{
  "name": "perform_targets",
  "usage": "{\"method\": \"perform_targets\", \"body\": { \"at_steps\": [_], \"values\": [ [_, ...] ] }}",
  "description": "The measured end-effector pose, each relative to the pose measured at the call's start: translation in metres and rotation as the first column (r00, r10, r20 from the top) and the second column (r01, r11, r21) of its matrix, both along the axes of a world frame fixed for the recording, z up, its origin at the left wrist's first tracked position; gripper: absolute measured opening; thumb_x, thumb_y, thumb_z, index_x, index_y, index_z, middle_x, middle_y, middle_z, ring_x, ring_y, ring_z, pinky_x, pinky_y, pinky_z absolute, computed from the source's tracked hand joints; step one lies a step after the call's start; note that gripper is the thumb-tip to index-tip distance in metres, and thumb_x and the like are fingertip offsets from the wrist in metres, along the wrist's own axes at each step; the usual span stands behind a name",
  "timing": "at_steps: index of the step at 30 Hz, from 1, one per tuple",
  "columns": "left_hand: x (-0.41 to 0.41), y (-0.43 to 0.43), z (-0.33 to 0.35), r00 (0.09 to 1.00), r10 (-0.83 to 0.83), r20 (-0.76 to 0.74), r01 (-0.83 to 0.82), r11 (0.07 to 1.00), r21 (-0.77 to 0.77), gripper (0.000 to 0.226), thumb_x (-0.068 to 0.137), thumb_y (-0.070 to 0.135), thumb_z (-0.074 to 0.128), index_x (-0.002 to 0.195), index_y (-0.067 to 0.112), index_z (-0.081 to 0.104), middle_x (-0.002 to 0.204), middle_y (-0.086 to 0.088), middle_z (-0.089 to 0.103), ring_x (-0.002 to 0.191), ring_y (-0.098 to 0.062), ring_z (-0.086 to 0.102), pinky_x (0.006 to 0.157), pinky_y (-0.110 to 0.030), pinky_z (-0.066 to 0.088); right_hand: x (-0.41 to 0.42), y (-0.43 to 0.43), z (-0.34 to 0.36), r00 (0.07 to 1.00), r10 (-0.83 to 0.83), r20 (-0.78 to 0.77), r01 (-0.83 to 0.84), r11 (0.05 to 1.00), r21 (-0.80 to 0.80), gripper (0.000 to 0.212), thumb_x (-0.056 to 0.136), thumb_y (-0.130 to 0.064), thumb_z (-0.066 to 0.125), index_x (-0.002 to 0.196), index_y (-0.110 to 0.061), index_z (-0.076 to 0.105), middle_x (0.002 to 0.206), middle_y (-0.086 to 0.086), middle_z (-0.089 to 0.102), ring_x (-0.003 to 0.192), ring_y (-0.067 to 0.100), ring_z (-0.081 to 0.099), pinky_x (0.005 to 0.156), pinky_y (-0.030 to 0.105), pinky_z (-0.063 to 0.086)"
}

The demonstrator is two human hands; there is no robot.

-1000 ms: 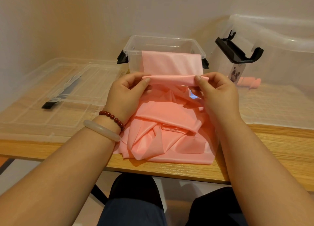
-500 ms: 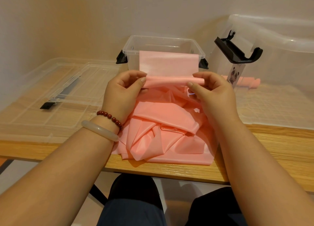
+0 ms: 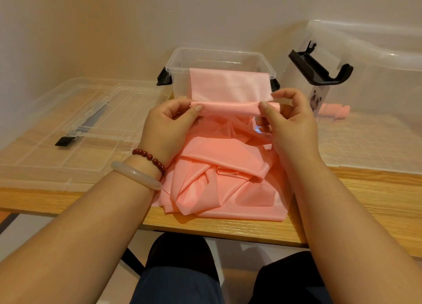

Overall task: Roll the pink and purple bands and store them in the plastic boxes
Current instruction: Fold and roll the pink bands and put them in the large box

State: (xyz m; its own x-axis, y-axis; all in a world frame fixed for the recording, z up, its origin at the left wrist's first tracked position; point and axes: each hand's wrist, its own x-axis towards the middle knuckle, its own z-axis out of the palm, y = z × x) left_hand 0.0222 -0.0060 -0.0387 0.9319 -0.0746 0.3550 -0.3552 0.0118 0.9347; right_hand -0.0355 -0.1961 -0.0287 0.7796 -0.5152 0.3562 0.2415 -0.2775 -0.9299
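**Pink roll grows fuller between both hands**

The thin, shiny pink band [image 3: 226, 110] now forms a rounder tube than a second ago. Its flat end is draped over the small clear plastic box [image 3: 219, 52], and the rest is heaped on the wooden surface [image 3: 365, 189]. The left hand [image 3: 169, 125] and right hand [image 3: 290, 121] pinch the tube's ends, so rolling looks barely begun. No purple band shows, and the pink shape in the large clear box [image 3: 365, 43] is blurred.

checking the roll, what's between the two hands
Head view: the rolled edge of the pink band, pinched by the left hand and right hand.

The wrist of the left hand [image 3: 166, 130] wears a dark red bead bracelet [image 3: 149, 158] and a pale smooth bangle [image 3: 135, 174]. The trousers [image 3: 180, 285] are dark blue.
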Motion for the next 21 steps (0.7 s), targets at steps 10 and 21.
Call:
{"method": "perform_targets", "body": {
  "at_steps": [10,21],
  "values": [
    [0.0016,-0.0003,0.0013,1.000,-0.001,-0.010,0.000,0.998,-0.065,0.019,0.091,-0.001,0.061,0.102,0.014,0.062,0.088,-0.008,0.061,0.075,-0.015,0.066,0.068,-0.017,0.054,-0.0034,-0.0004,-0.0006,0.996,0.059,-0.062,-0.060,0.998,-0.024,0.022,0.085,-0.018,0.075,0.106,-0.018,0.069,0.092,-0.001,0.070,0.070,0.005,0.068,0.061,0.019,0.055],
    [-0.0013,-0.0003,-0.0002,0.998,-0.053,-0.030,0.051,0.997,-0.051,0.015,0.090,0.003,0.063,0.099,0.014,0.069,0.089,-0.009,0.069,0.078,-0.012,0.066,0.074,-0.021,0.055,-0.0002,-0.0012,-0.0008,0.999,0.019,-0.027,-0.018,1.000,0.022,0.006,0.091,-0.020,0.069,0.092,-0.022,0.063,0.082,0.003,0.070,0.070,0.015,0.071,0.063,0.041,0.060]
  ]
}}
